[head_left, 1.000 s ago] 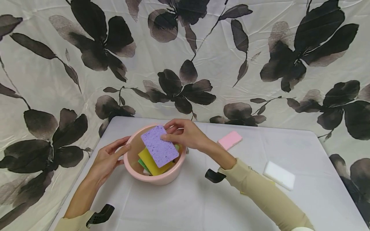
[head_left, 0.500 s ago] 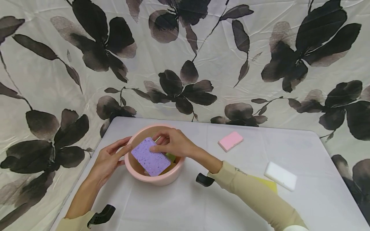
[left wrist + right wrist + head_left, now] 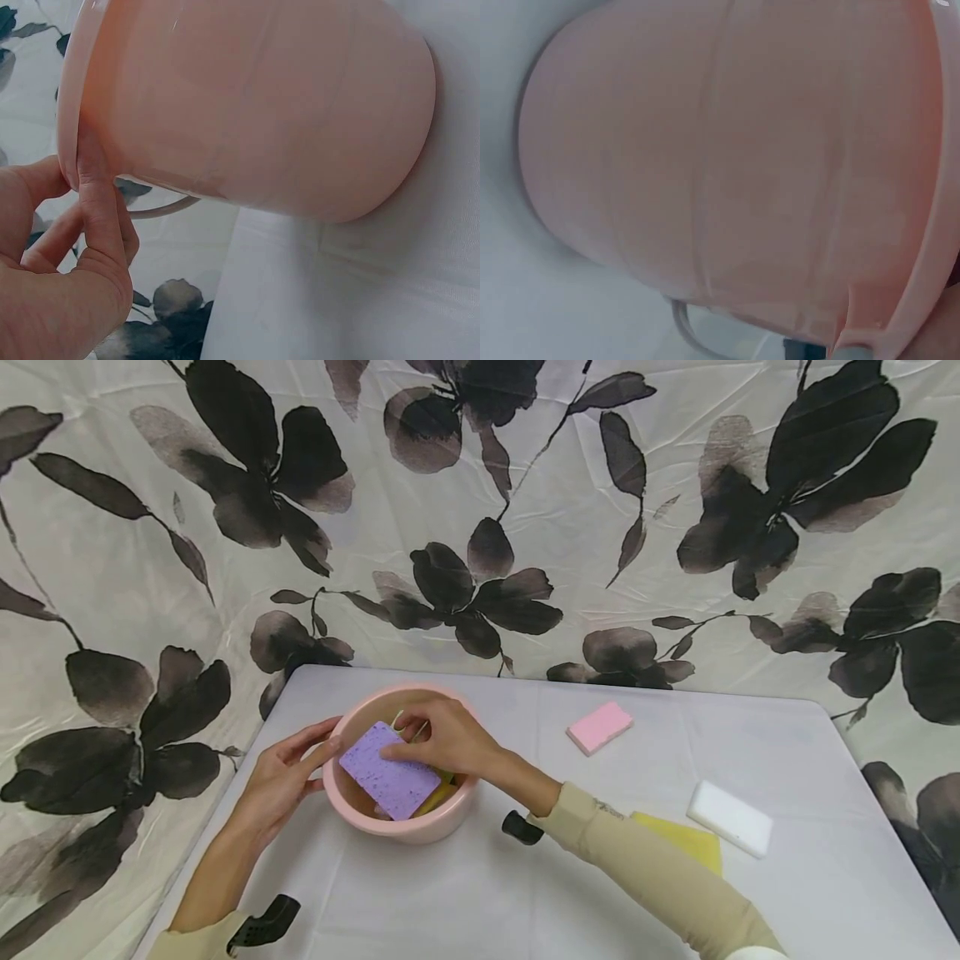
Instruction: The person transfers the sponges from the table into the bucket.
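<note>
A pink bucket (image 3: 442,823) stands on the white table, and its smooth side fills much of both wrist views. My left hand (image 3: 277,781) pinches its rim at the left, thumb and fingers on either side of the edge. Over the bucket's mouth, my right hand (image 3: 453,739) holds a speckled purple sponge (image 3: 390,783) by its upper right side, thumb on the face toward me. The sponge is tilted, sunk partly below the rim. Behind it a bit of yellow (image 3: 438,797) shows inside the bucket; the other contents are mostly hidden.
To the right on the table lie a pink sponge (image 3: 599,727), a white block-shaped sponge (image 3: 730,818) and a flat yellow piece (image 3: 686,842) partly under my right sleeve. A thin bucket handle (image 3: 161,210) hangs behind the bucket. Floral cloth (image 3: 465,602) hangs behind the table.
My right hand has lowered the purple sponge down and left into the bucket, covering more of the yellow and green pieces there. The left hand has stayed at the rim.
</note>
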Tool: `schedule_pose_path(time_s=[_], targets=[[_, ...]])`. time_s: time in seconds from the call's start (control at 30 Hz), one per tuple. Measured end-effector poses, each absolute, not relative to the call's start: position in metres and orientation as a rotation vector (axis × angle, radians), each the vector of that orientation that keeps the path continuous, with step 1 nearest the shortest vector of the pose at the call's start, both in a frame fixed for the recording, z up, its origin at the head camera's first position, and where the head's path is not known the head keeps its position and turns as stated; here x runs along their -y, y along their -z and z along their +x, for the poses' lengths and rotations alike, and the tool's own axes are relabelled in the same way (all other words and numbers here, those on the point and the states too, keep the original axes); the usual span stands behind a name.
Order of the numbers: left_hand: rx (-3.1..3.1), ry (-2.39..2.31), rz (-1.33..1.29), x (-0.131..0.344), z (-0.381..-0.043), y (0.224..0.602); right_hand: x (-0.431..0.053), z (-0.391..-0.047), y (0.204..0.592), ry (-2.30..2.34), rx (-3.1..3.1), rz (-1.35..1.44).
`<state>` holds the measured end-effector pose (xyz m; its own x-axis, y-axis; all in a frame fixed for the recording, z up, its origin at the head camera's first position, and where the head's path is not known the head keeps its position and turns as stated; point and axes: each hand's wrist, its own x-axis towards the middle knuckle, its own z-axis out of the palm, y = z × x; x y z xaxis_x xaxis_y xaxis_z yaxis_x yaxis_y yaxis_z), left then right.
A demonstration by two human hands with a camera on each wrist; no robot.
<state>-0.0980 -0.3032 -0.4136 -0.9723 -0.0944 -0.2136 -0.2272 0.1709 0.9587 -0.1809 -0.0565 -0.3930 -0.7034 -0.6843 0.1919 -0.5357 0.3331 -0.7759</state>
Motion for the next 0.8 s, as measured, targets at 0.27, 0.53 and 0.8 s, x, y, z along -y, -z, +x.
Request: schedule_pose_path(time_s=[0.27, 0.53, 0.8], targets=[[-2.321, -1.935, -0.338, 0.302, -0.097, 0.413, 0.037, -0.181, 0.387, 1.335, -2.391, -1.109], [-2.323, -1.916, -0.360, 0.303, -0.097, 0.413, 0.009, -0.186, 0.382, 1.437, -2.341, -1.019], [-2.332, -1.913, -0.357, 0.301, -0.097, 0.414, -0.021, -0.190, 0.381, 1.587, -2.313, -0.939]])
